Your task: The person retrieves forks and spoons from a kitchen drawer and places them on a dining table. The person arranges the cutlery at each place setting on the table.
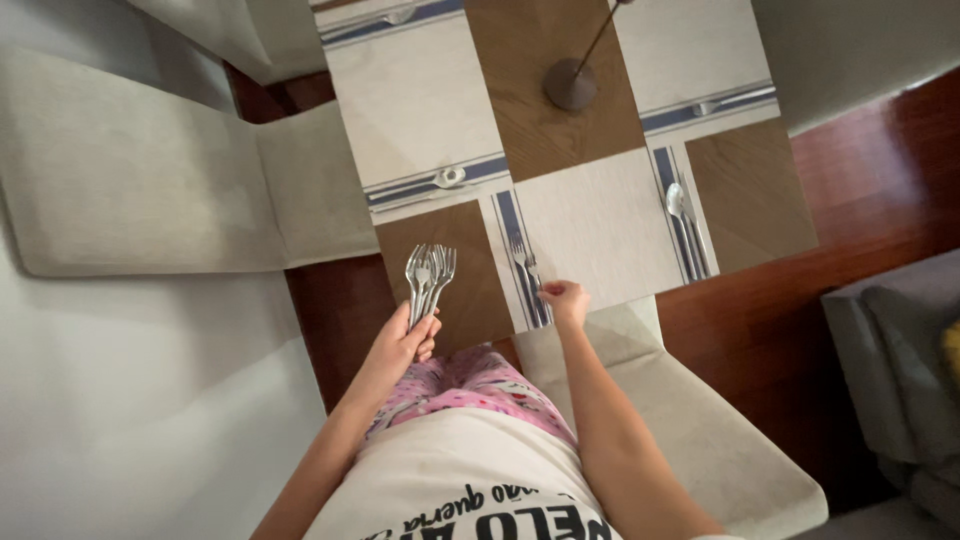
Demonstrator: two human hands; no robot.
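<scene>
While our left hand (405, 345) clutches a bundle of forks (428, 280) over the table's near edge, our right hand (565, 298) pinches a fork (525, 265) on the placemat's (600, 220) striped left border; lay it straight along the stripes.

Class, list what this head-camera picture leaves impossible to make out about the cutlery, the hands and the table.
- Bundle of forks in the left hand: exact count unclear, tines overlap.
- Right hand: its fingers cover the lower end of the fork on the placemat.
- Small object on the far placemat's stripe: too small to identify.
- Stand on the table: top cut off by the upper edge.
</scene>
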